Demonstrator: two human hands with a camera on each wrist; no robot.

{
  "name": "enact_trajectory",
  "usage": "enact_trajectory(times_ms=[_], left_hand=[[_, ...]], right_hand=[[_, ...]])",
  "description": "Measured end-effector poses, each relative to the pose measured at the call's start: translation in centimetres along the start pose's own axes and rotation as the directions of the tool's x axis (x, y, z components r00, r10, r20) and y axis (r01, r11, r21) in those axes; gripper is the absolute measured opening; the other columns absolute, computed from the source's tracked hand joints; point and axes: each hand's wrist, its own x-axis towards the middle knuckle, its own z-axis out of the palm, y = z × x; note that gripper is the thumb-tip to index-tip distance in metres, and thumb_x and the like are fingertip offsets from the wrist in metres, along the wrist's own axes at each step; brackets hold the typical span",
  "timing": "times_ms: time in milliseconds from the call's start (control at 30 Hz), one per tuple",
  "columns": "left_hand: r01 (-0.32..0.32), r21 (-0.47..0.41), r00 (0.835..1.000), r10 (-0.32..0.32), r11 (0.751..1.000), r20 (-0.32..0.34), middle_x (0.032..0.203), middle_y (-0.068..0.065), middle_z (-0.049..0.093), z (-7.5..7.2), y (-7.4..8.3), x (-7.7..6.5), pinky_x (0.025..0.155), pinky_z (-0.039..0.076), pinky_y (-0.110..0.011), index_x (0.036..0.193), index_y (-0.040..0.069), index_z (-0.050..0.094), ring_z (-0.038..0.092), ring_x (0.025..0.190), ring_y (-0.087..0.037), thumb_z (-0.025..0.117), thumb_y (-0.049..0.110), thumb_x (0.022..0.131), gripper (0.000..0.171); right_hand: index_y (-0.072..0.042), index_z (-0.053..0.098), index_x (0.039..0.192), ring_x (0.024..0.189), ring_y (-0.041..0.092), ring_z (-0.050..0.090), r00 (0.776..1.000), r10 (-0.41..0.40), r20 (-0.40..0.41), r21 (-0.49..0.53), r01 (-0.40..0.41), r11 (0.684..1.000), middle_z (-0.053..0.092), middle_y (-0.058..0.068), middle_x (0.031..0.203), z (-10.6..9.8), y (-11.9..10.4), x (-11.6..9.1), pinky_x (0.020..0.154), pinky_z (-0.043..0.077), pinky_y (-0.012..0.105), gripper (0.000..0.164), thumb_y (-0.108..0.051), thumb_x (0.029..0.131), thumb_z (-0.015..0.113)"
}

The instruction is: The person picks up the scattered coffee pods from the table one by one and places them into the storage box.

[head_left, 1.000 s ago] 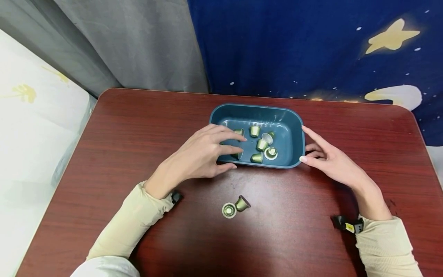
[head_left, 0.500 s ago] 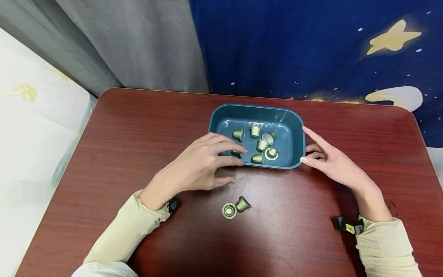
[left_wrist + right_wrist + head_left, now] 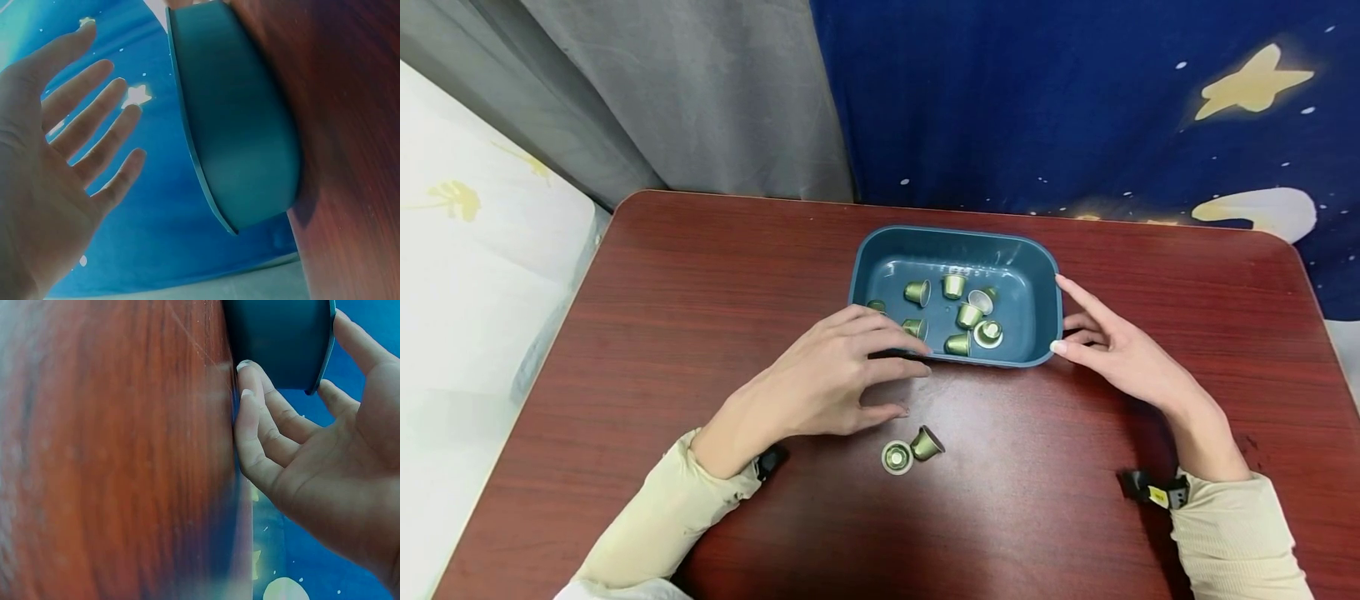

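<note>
A dark teal plastic bin (image 3: 1022, 296) stands on the table with several green coffee capsules (image 3: 953, 287) in it, some upright and some on their sides. My left hand (image 3: 842, 375), holding nothing, hovers over the bin's near left corner with its fingers spread. The left wrist view shows its bare palm (image 3: 50, 200) beside the bin's outer wall (image 3: 237, 125). At the bin's right end, the thumb and forefinger of my right hand (image 3: 1120, 350) touch the rim, while the other fingers bend by the wall. Two coffee capsules (image 3: 927, 443) lie close together on the table, in front of the bin.
The reddish-brown wooden table (image 3: 1022, 517) reaches back to a grey curtain (image 3: 715, 100) and a blue curtain (image 3: 1015, 100) with stars. A white draped surface (image 3: 482, 317) borders the table on the left. Each wrist wears a black strap-on camera.
My left hand has drawn back from inside the bin toward the near edge, uncovering capsules at the bin's left side. My right hand and the two capsules on the table stay put.
</note>
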Motion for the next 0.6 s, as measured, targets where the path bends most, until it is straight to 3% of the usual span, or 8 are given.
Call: enact_trajectory(times_ms=[200, 600], left_hand=[[0.008, -0.012, 1.0, -0.008, 1.0, 0.016, 0.129, 0.006, 0.063, -0.1, 0.8, -0.4, 0.106, 0.038, -0.036, 0.119, 0.018, 0.073, 0.055, 0.119, -0.014, 0.078, 0.039, 0.082, 0.042], [0.019, -0.059, 0.998, -0.015, 0.998, 0.065, 0.129, 0.006, 0.061, 0.7, 2.0, -1.9, 0.105, 0.039, -0.037, 0.115, 0.023, 0.073, 0.052, 0.122, -0.016, 0.085, 0.043, 0.075, 0.046]], right_hand=[[-0.043, 0.019, 0.157, 0.099, 0.014, 0.067, 1.0, -0.001, -0.003, -0.007, 0.001, 1.0, 0.063, 0.014, 0.119, 0.0, 0.0, 0.0, 0.081, 0.049, 0.016, 0.08, -0.016, 0.097, 0.065], [-0.042, 0.018, 0.157, 0.099, 0.016, 0.067, 1.0, -0.007, 0.005, -0.008, 0.007, 1.0, 0.063, 0.014, 0.119, 0.0, 0.0, 0.1, 0.082, 0.048, 0.015, 0.08, -0.017, 0.097, 0.065]])
